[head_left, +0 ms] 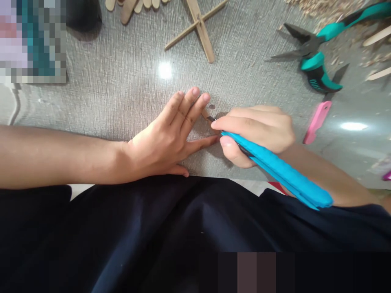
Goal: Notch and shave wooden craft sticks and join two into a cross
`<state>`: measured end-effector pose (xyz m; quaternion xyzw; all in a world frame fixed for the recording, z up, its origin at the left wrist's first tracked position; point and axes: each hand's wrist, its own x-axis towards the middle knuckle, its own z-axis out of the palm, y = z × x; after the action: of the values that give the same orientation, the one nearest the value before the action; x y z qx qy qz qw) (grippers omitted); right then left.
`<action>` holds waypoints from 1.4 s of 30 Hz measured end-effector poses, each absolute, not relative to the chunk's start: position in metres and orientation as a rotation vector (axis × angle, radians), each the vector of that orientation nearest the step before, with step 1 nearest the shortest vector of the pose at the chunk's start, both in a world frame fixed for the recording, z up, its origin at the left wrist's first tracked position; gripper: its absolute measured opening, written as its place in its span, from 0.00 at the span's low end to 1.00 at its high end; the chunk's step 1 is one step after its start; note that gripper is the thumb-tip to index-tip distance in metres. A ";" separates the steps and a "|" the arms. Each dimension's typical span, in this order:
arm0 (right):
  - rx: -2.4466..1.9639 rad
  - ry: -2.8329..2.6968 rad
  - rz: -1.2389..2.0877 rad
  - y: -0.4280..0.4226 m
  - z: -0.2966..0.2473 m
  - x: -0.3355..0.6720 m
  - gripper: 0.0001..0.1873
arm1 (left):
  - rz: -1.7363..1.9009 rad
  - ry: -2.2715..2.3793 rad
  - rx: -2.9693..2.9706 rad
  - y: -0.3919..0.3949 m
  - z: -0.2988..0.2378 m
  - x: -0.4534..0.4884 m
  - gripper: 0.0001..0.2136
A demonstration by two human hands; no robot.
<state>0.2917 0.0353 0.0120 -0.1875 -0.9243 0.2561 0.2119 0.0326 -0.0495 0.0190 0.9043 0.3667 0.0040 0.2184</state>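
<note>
A blue box cutter (290, 176) is gripped in my right hand (258, 128), its dark blade pointing left and down at the table. The blade tip meets a small brown wooden stick piece (205, 114), most of which is hidden beneath my fingers. My left hand (171, 132) lies flat with its fingers stretched out, the index finger and the middle finger on either side of the wood. Whether the left palm covers more of the stick, I cannot tell.
Beyond my hands lies a cross of wooden sticks (207, 42), with more craft sticks (130, 10) behind it. Teal-handled pliers (311, 47) lie at the right, near a pink cutter (317, 122) and wood shavings (311, 10). A dark rounded object (83, 16) stands at the back left.
</note>
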 end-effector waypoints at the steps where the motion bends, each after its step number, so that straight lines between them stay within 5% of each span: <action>1: -0.516 -2.565 0.709 0.035 0.012 0.291 0.11 | 0.004 1.021 2.494 -0.049 0.019 0.033 0.41; 6: -0.506 -2.517 0.739 0.034 0.009 0.288 0.10 | 0.078 1.043 2.458 -0.052 0.016 0.032 0.39; 11: -0.469 -2.476 0.703 0.033 0.004 0.290 0.08 | 0.133 1.037 2.516 -0.058 0.003 0.028 0.48; 16: -0.438 -2.476 0.682 0.032 0.004 0.295 0.33 | 0.092 1.055 2.573 -0.061 -0.002 0.025 0.49; 21: -0.472 -2.472 0.528 0.029 0.000 0.299 0.12 | 0.103 1.069 2.616 -0.061 -0.003 0.026 0.53; 42: -0.500 -2.502 0.650 0.032 0.007 0.310 0.14 | 0.064 1.063 2.687 -0.058 0.001 0.023 0.57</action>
<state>0.3097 0.0319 0.0071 -0.1839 -0.9197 0.2391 0.2514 0.0225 -0.0582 0.0010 0.9223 0.3649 0.0221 0.1255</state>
